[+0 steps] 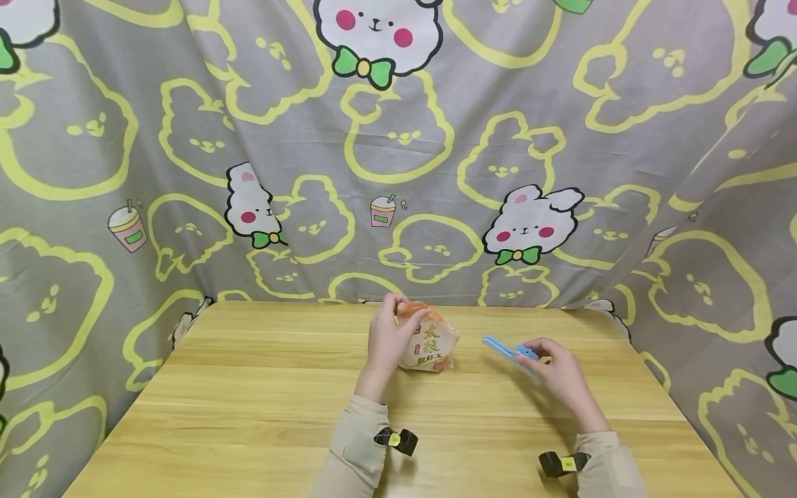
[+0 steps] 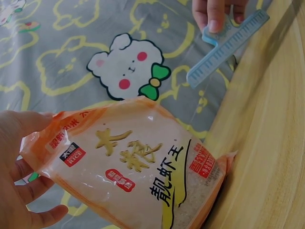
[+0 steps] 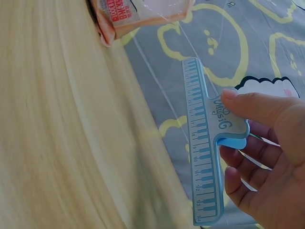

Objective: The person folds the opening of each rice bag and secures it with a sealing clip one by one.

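Observation:
My left hand (image 1: 391, 335) pinches the top of an orange and clear plastic bag of rice (image 2: 138, 167), which stands on the table with its printed front showing. In the left wrist view the thumb and fingers (image 2: 35, 191) sit at the bag's folded upper edge. To the right of the bag, my right hand (image 1: 559, 373) holds a light blue clip (image 3: 205, 143) above the table. Piano keys and numbers are printed along its long bar, and the word "Music" is on its grip. The right thumb presses one side of the grip, with fingers behind it.
A wooden table (image 1: 261, 408) lies under both hands. Behind and beside it hangs a grey curtain (image 1: 429, 173) printed with yellow outlines and white rabbits. Each sleeved wrist wears a small black camera, one on the left wrist (image 1: 398, 440) and one on the right (image 1: 560, 464).

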`<control>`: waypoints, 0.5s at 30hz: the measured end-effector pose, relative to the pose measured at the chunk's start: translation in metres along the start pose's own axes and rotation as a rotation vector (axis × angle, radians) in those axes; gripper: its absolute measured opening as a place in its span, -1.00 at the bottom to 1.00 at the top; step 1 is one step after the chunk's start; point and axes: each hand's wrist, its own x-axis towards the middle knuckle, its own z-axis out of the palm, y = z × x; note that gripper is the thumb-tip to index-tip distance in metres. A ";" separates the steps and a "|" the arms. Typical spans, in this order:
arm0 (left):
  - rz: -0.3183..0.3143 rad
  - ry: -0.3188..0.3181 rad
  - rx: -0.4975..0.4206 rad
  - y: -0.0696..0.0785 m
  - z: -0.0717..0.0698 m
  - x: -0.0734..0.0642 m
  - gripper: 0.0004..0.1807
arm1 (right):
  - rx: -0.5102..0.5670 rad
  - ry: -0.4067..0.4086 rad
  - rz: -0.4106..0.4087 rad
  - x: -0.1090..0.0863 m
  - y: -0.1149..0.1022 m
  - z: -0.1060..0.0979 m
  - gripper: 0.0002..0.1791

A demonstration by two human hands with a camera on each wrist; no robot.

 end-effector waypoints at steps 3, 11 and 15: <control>0.005 0.000 0.001 -0.001 0.001 0.000 -0.63 | -0.002 -0.005 -0.009 0.002 0.000 0.001 -0.60; -0.011 -0.004 0.003 0.001 0.000 0.000 -0.63 | 0.030 -0.007 -0.022 0.008 0.000 0.003 -0.66; -0.018 -0.009 -0.001 0.001 0.000 -0.001 -0.63 | 0.038 0.005 -0.059 0.011 -0.002 0.005 -0.73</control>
